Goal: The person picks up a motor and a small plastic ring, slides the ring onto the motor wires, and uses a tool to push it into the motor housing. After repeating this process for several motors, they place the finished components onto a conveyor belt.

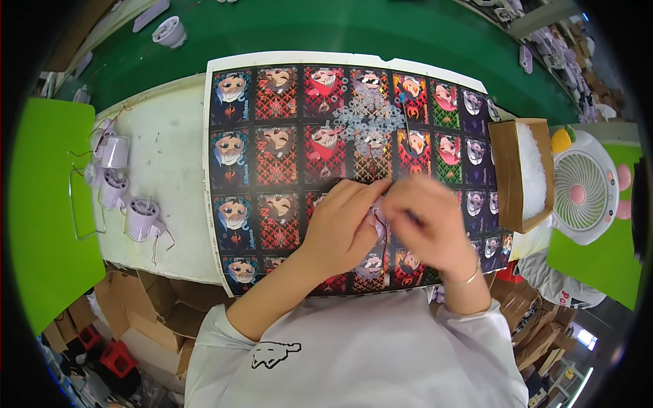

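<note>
Over the printed sheet (232, 180), my left hand (347, 228) is closed around a small lilac plastic part (378, 211), mostly hidden by the fingers. A thin red-and-dark wire (387, 248) trails from it toward me. Close against it on the right is my right hand (428, 217), fingers curled and a little smeared by motion; what they grip is hidden. Beyond both hands lies a loose pile of small clear rings (371, 121). A thin tool with a blue end (403, 100) rests at the pile's right edge.
On the left stand several lilac motor housings (141, 219) with loose wires and a bent metal wire frame (85, 238). To the right are a cardboard box (510, 177) of small whitish pieces and a white fan (581, 194). A green surface (286, 30) runs along the far side, bearing another housing (169, 32).
</note>
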A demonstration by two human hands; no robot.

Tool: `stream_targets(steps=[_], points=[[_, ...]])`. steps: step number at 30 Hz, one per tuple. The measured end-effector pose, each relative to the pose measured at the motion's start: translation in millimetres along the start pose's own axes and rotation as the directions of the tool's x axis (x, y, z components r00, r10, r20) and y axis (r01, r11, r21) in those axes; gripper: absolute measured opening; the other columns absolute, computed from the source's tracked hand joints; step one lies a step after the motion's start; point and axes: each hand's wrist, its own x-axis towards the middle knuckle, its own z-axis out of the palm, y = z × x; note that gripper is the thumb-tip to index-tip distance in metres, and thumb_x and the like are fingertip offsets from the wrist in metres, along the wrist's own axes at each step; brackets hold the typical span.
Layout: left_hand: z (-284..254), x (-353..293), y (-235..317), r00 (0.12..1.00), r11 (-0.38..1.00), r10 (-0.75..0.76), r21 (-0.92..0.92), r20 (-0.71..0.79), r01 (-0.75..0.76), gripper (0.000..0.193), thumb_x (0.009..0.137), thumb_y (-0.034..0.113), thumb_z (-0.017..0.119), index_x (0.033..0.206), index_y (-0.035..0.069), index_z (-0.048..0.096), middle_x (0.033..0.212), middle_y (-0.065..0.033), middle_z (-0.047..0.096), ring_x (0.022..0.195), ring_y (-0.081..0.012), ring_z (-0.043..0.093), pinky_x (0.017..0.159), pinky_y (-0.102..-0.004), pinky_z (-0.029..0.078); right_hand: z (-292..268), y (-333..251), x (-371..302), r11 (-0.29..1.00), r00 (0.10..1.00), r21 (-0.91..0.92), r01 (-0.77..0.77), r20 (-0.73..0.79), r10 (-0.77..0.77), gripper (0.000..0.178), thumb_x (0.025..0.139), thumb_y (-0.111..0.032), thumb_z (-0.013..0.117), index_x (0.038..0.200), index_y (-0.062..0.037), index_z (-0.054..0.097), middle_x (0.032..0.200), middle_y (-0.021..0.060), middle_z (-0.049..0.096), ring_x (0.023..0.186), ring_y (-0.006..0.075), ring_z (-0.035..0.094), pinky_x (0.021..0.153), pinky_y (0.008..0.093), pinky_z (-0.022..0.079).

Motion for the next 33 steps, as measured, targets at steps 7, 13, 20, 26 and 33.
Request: stream_targets(steps=[7,13,20,26,33], points=[[0,-3,2,0.999,0.998,-0.023,0.058,0.033,0.021,0.052,0.075,-0.004,0.055,0.126,-0.004,0.055,0.095,-0.0173,0.06,0.089,-0.0348,0.057,0.076,-0.0426,0.047,-31,73,24,0.783,0.999,-0.621,-0.019,0.026,0.045,0.016,0.075,0.002,0.061,0.089,-0.0035,0.066,0.087,0.0103,0.054,0.086,0.0293,0.054,0.076,0.0383,0.048],[1,-4,1,1.0,0.998,-0.012,0.059,0.011,0.011,0.053,0.075,-0.004,0.056,0.128,-0.005,0.053,0.097,-0.0172,0.059,0.089,-0.035,0.056,0.079,-0.0432,0.047,-35,70,9,0.737,0.997,-0.676,-0.028,0.034,0.068,0.009,0.083,-0.002,0.062,0.086,-0.0016,0.054,0.085,0.0136,0.053,0.082,0.0323,0.055,0.073,0.0416,0.047],[2,-5,0,0.999,0.999,-0.04,0.034,0.028,0.039,0.055,0.076,-0.003,0.057,0.131,-0.006,0.051,0.098,-0.018,0.059,0.089,-0.0349,0.056,0.078,-0.0434,0.047,6,-14,-30,0.982,0.999,-0.184,-0.053,-0.016,0.051,0.017,0.081,0.003,0.065,0.095,-0.0013,0.059,0.084,0.0117,0.061,0.071,0.0292,0.061,0.06,0.0383,0.049],[2,-6,-2,0.999,0.998,-0.038,0.053,0.029,0.036,0.054,0.077,-0.002,0.057,0.13,-0.007,0.051,0.096,-0.0186,0.058,0.088,-0.0353,0.055,0.075,-0.0437,0.047,37,-20,-37,0.926,0.971,-0.348,-0.145,-0.228,0.066,0.025,0.078,0.005,0.067,0.103,0.0005,0.064,0.084,0.0104,0.061,0.066,0.026,0.061,0.054,0.035,0.048],[4,-3,4,0.998,0.985,-0.058,0.164,0.002,0.057,0.054,0.077,-0.002,0.056,0.13,-0.009,0.049,0.096,-0.0201,0.058,0.088,-0.0364,0.055,0.076,-0.045,0.047,53,-27,-29,0.915,0.915,-0.325,-0.241,-0.391,0.102,0.037,0.076,0.01,0.066,0.112,0.0017,0.066,0.085,0.011,0.058,0.063,0.0252,0.059,0.054,0.035,0.049]])
